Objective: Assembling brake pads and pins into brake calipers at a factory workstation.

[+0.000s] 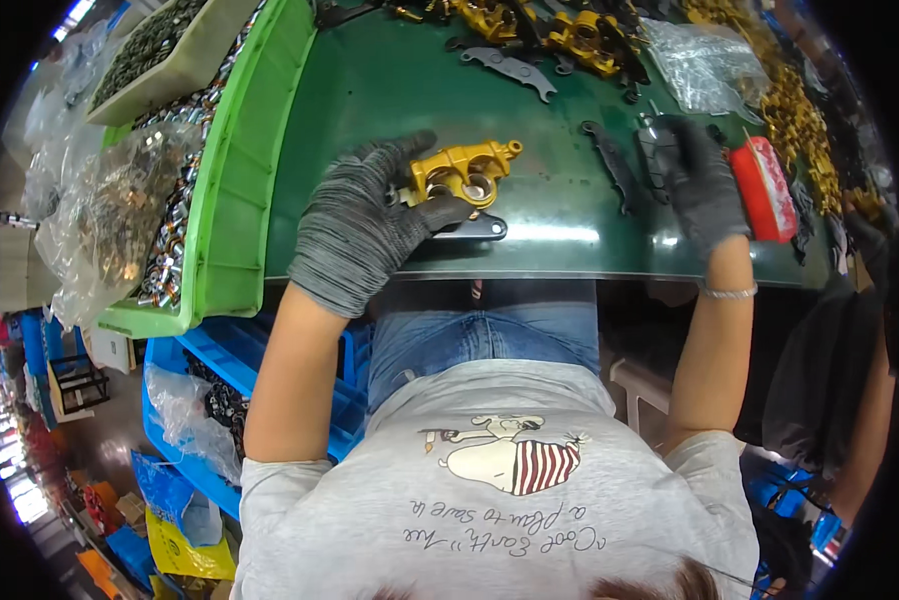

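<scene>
both gloved hands outstretched, curled

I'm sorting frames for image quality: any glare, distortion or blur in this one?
Head view: a white glare streak lies on the green table just right of the left hand; fisheye bends the table edge and blackens the corners; the gold part is sharp, while the right hand and rim clutter look softer.

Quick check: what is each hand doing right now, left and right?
Left hand: closed on the gold metal part.
Right hand: fingers on a dark metal piece; grip cannot be told.
</scene>
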`<state>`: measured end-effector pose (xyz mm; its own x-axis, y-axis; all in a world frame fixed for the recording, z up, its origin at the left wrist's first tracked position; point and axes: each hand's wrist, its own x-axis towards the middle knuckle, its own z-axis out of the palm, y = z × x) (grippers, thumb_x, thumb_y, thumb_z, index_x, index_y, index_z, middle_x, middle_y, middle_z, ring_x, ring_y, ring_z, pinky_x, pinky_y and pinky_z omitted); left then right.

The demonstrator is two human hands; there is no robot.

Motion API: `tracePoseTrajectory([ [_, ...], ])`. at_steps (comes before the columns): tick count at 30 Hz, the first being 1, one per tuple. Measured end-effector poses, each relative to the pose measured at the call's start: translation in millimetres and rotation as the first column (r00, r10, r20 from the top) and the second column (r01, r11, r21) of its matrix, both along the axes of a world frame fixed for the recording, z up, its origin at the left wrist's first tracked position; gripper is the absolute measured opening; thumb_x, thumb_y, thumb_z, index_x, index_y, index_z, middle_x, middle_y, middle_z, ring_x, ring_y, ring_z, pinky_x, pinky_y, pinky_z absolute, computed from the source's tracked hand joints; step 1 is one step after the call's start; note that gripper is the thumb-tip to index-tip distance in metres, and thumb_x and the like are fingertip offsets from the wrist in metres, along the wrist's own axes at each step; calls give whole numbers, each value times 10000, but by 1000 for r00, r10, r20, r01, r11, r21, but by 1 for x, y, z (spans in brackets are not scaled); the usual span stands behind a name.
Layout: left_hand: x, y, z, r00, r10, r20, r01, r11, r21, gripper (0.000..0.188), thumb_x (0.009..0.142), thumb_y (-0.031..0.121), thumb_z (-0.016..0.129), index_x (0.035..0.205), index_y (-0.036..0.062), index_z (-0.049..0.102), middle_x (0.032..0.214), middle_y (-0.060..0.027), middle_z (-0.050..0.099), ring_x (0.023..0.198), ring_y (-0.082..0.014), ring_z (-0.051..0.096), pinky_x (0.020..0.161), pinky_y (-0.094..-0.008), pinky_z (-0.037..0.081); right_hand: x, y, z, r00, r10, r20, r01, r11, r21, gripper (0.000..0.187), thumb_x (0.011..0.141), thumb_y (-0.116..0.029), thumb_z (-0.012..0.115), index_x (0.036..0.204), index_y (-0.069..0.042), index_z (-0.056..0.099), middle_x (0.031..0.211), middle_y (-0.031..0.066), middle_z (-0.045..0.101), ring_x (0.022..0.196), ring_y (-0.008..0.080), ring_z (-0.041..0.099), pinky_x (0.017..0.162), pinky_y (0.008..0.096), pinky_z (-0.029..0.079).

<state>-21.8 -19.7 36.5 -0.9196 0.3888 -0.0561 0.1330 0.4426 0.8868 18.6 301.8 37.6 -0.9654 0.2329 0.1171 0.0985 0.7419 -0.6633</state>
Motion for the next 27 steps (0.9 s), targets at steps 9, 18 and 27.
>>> tracePoseTrajectory([
  [9,10,-1,-40,971,-25,-239,127,896,425,688,609,185,845,1208,50,535,1216,-103,553,1087,-199,542,936,-337,446,21,-110,1,990,135,-41,-81,307,-948,613,737,-190,732,1234,-1,428,1015,102,577,794,197,641,532,250,546],
  [18,16,7,-41,980,66,-187,19,907,420,549,657,150,811,1145,90,565,1110,-65,603,1035,-197,571,903,-321,470,10,-104,-28,993,33,-113,-99,756,-647,520,723,-212,767,1119,3,506,945,126,590,824,172,605,621,241,528],
  [27,14,5,-39,970,52,-237,54,907,418,501,676,107,791,1126,68,574,1091,-69,609,1026,-188,573,894,-312,471,16,-101,-11,921,254,295,106,565,-819,486,783,-241,721,1110,17,469,728,81,612,574,109,586,451,198,454],
])
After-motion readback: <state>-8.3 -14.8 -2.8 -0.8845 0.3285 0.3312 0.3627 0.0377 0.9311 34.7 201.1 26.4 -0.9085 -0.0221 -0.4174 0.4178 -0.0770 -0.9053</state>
